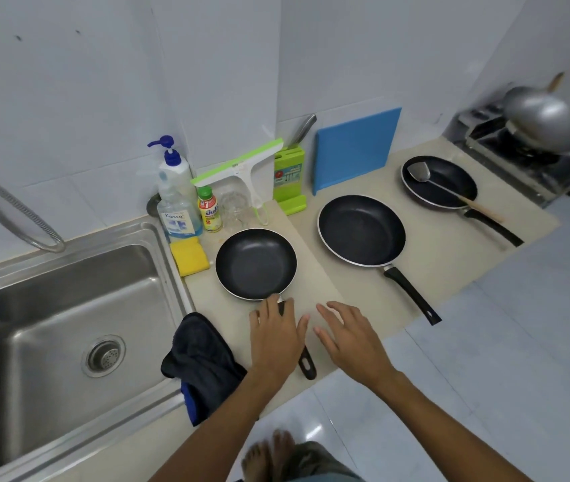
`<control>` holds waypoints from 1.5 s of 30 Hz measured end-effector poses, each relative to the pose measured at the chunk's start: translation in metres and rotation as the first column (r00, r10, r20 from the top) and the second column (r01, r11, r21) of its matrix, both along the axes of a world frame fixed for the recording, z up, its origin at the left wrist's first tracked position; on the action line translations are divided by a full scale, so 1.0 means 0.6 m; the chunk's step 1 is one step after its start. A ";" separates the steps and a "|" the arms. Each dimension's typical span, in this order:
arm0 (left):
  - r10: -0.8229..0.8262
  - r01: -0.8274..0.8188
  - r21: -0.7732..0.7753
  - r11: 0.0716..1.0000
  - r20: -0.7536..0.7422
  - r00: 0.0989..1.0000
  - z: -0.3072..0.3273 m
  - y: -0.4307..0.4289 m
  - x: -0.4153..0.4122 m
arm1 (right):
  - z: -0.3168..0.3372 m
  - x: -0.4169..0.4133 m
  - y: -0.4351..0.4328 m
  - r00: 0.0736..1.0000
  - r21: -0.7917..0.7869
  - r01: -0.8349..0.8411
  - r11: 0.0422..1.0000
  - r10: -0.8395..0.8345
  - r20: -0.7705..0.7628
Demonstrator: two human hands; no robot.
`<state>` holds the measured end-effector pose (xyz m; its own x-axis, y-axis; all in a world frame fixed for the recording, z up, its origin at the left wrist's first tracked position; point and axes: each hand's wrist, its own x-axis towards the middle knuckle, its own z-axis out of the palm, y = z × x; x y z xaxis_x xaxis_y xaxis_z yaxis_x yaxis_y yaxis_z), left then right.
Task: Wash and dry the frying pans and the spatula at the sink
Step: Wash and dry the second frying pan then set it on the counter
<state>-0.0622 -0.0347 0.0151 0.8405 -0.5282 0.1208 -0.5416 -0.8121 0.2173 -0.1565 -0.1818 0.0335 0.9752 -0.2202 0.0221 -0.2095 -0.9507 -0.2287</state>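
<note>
1. Bare feet (269, 453) at bottom edge, on pale floor tiles. Both forearms reaching up-frame to counter (311, 269).
2. L hand (276, 335): laid over handle of small pan (255, 264), just behind the rim. Fingers nearly straight & together on top, thumb out to the R side. Handle end sticking out below the palm.
3. R hand (349, 339): just R of L hand, not touching it. Fingers spread wide, holding nothing, above bare counter nr front edge. Can't tell if touching the surface.
4. Small pan: upright on counter, closest of three to sink (102, 234), black inside.
5. Mid pan (361, 229): R of small pan, apart from it. Handle angled toward front edge, tip past it.
6. Far pan (438, 182): further R & back, nr stove. Spatula (445, 187) lying in it, metal blade at back-L, wooden grip over rim above pan handle.
7. Sink: steel, L of counter, drain (103, 356) in floor. Hose (8, 203) curving down at back-L.
8. Cloth (200, 360): dark, draped over counter front btw sink & L forearm.
9. Sponge (189, 255): yellow, btw sink rim & small pan. Soap (175, 182) pump bottle behind it, w/ small bottle (209, 210) & glass (236, 210) alongside.
10. At back wall: squeegee (241, 165), green knife block (288, 179), blue board (356, 151) leaning upright. Wok (537, 116) on stove far R, blurred.
</note>
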 end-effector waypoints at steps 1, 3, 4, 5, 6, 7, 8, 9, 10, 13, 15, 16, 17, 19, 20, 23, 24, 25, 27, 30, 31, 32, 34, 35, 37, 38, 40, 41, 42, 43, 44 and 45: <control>-0.021 0.021 0.016 1.000 0.016 1.000 0.002 -0.010 0.000 | 0.004 -0.003 -0.014 1.000 -0.040 0.015 0.999 -0.015 -0.007; -0.063 0.062 0.038 0.997 0.004 0.998 0.010 -0.042 0.003 | 0.010 -0.011 -0.051 0.999 -0.102 0.044 0.994 -0.047 -0.024; -0.088 0.089 0.043 0.995 -0.017 0.996 0.015 -0.062 0.004 | 0.012 -0.016 -0.073 0.997 -0.124 0.060 0.990 -0.064 -0.030; -0.111 0.112 0.047 0.993 -0.034 0.993 0.019 -0.084 0.004 | 0.015 -0.020 -0.097 0.996 -0.144 0.079 0.986 -0.084 -0.030; -0.128 0.130 0.051 0.990 -0.048 0.991 0.021 -0.106 0.005 | 0.017 -0.025 -0.122 0.994 -0.161 0.101 0.982 -0.106 -0.027; -0.139 0.142 0.053 0.988 -0.053 0.989 0.022 -0.130 0.006 | 0.016 -0.029 -0.149 0.992 -0.174 0.120 0.977 -0.127 -0.026; -0.147 0.150 0.054 0.987 -0.050 0.988 0.023 -0.154 0.007 | 0.015 -0.033 -0.175 0.989 -0.185 0.141 0.973 -0.149 -0.028; -0.156 0.158 0.059 0.986 -0.051 0.986 0.021 -0.180 0.008 | 0.013 -0.037 -0.203 0.985 -0.193 0.159 0.968 -0.167 -0.030; -0.167 0.171 0.062 0.983 -0.055 0.984 0.017 -0.208 0.008 | 0.010 -0.041 -0.232 0.983 -0.194 0.172 0.966 -0.182 -0.033; -0.197 0.203 0.050 0.978 -0.105 0.975 0.001 -0.298 0.008 | -0.009 -0.049 -0.321 0.979 -0.172 0.198 0.965 -0.203 -0.016; -0.184 0.200 0.072 0.977 -0.183 0.966 -0.019 -0.365 0.007 | -0.034 -0.051 -0.378 0.977 -0.152 0.206 0.967 -0.213 -0.031; -0.166 0.187 0.081 0.979 -0.220 0.961 -0.033 -0.400 0.006 | -0.049 -0.049 -0.406 0.974 -0.134 0.212 0.968 -0.220 -0.051; -0.136 0.163 0.098 0.982 -0.238 0.962 -0.047 -0.433 0.000 | -0.069 -0.048 -0.434 0.973 -0.111 0.207 0.972 -0.217 -0.083; -0.095 0.142 0.145 0.979 -0.291 0.952 -0.068 -0.492 -0.010 | -0.109 -0.042 -0.477 0.970 -0.028 0.202 0.979 -0.204 -0.131; -0.071 0.130 0.160 0.979 -0.331 0.941 -0.083 -0.517 -0.018 | -0.130 -0.041 -0.493 0.969 0.043 0.209 0.977 -0.201 -0.145; 0.079 -0.017 0.125 0.992 -0.512 0.855 -0.129 -0.580 -0.025 | -0.183 -0.036 -0.513 0.954 0.335 0.262 0.905 -0.190 -0.232; 0.123 -0.103 0.067 0.992 -0.602 0.789 -0.144 -0.595 -0.026 | -0.196 -0.034 -0.518 0.946 0.434 0.295 0.851 -0.195 -0.260; 0.156 -0.216 0.001 0.976 -0.695 0.702 -0.153 -0.607 -0.028 | -0.205 -0.030 -0.522 0.939 0.531 0.325 0.783 -0.200 -0.280; 0.195 -0.431 -0.067 0.900 -0.822 0.535 -0.169 -0.624 -0.026 | -0.206 -0.023 -0.523 0.927 0.700 0.371 0.610 -0.194 -0.322; 0.218 -0.601 -0.085 0.794 -0.884 0.413 -0.170 -0.643 -0.008 | -0.195 -0.020 -0.521 0.921 0.813 0.390 0.431 -0.181 -0.345; 0.213 -0.648 -0.091 0.756 -0.903 0.374 -0.169 -0.649 0.000 | -0.193 -0.019 -0.523 0.923 0.831 0.385 0.402 -0.180 -0.341; 0.196 -0.694 -0.093 0.714 -0.925 0.325 -0.171 -0.653 0.007 | -0.195 -0.018 -0.525 0.924 0.839 0.383 0.387 -0.181 -0.338; 0.153 -0.783 -0.069 0.619 -0.966 0.206 -0.174 -0.655 0.013 | -0.200 -0.018 -0.531 0.923 0.841 0.384 0.382 -0.166 -0.346; 0.139 -0.812 -0.056 0.581 -0.976 0.166 -0.176 -0.654 0.014 | -0.201 -0.017 -0.534 0.926 0.838 0.378 0.393 -0.156 -0.345; 0.121 -0.840 -0.058 0.539 -0.982 0.146 -0.178 -0.655 0.012 | -0.199 -0.016 -0.536 0.937 0.824 0.350 0.447 -0.161 -0.310; 0.110 -0.851 -0.070 0.521 -0.983 0.148 -0.175 -0.657 0.010 | -0.195 -0.018 -0.534 0.944 0.816 0.331 0.474 -0.179 -0.279; 0.090 -0.868 -0.082 0.490 -0.985 0.144 -0.165 -0.662 0.006 | -0.189 -0.023 -0.530 0.951 0.801 0.302 0.517 -0.221 -0.216; 0.085 -0.867 -0.085 0.491 -0.986 0.145 -0.158 -0.663 0.003 | -0.188 -0.028 -0.527 0.951 0.797 0.296 0.527 -0.238 -0.196; 0.080 -0.866 -0.091 0.491 -0.986 0.149 -0.154 -0.663 -0.002 | -0.187 -0.035 -0.524 0.952 0.793 0.290 0.535 -0.248 -0.181; 0.074 -0.865 -0.094 0.493 -0.986 0.150 -0.146 -0.662 -0.006 | -0.182 -0.041 -0.520 0.952 0.790 0.287 0.541 -0.256 -0.171; 0.058 -0.867 -0.101 0.488 -0.987 0.148 -0.138 -0.661 -0.010 | -0.176 -0.048 -0.517 0.951 0.786 0.289 0.546 -0.260 -0.169; 0.039 -0.865 -0.108 0.490 -0.988 0.146 -0.128 -0.659 -0.014 | -0.168 -0.053 -0.514 0.950 0.784 0.291 0.548 -0.259 -0.172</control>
<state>-0.0706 -0.4300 -0.0616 0.6377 -0.1205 -0.7608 0.7276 -0.2298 0.6463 -0.1883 -0.4904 -0.0672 0.8604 -0.3907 -0.3272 -0.4510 -0.2845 -0.8460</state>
